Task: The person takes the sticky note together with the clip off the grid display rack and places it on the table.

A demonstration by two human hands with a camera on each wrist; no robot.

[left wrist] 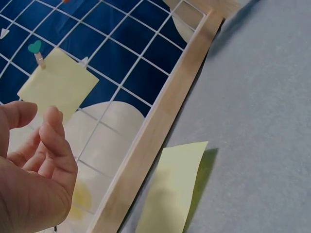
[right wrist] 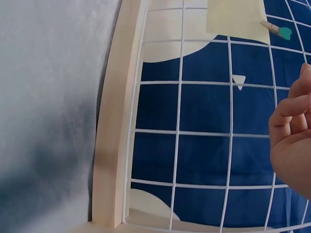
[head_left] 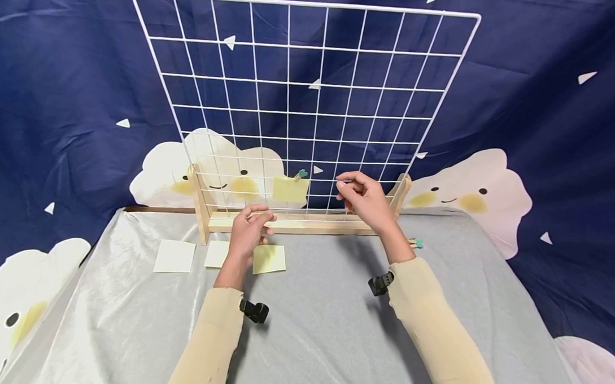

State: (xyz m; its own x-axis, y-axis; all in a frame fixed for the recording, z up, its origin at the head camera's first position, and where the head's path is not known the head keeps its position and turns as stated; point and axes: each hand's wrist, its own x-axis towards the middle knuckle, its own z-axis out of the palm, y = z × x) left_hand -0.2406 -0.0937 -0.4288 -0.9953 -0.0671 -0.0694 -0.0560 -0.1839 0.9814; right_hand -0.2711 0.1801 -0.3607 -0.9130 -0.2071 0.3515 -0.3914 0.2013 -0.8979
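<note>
A yellow sticky note [head_left: 290, 190] hangs low on the white wire grid [head_left: 290, 79], held by a small wooden clothespin with a green heart [head_left: 300, 175]. Just below and left of that note is my left hand [head_left: 248, 231], its fingers loosely bent and a gap showing between thumb and index finger in the left wrist view. To the note's right, my right hand [head_left: 365, 200] is raised in front of the grid with curled, relaxed fingers; I see nothing in it. Another yellow sticky note [head_left: 269, 260] lies on the table beside my left hand.
Two paler notes, one at far left [head_left: 174, 256] and one partly behind my left hand [head_left: 216, 254], lie on the grey cloth [head_left: 322, 316]. A clothespin with a green top [head_left: 416, 243] lies beyond my right wrist. The grid stands in a wooden base [head_left: 298, 224].
</note>
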